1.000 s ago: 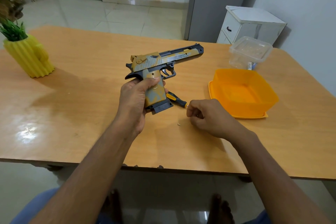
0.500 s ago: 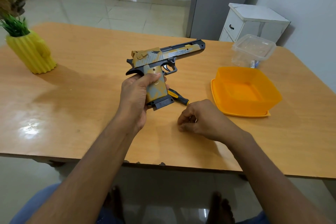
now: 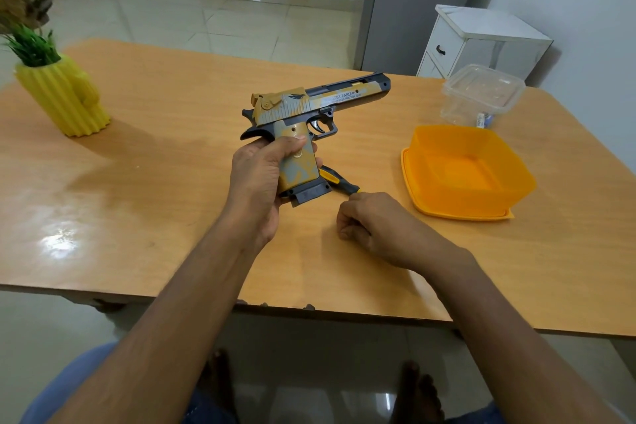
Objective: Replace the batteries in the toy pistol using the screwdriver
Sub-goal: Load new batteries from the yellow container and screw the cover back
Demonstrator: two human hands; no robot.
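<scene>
Bare forearms, no sleeves; blue trousers (image 3: 65, 385); bare feet (image 3: 418, 389).

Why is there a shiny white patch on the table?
In the head view, light glares off the glossy table at its near left; the toy pistol stays sharp, and the wide lens bends the table edges.

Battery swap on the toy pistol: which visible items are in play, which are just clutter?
In play:
toy pistol, gripped by left hand
screwdriver on table, by curled right hand

Clutter, seemingly:
yellow planter
orange container
clear tub
white cabinet
</scene>
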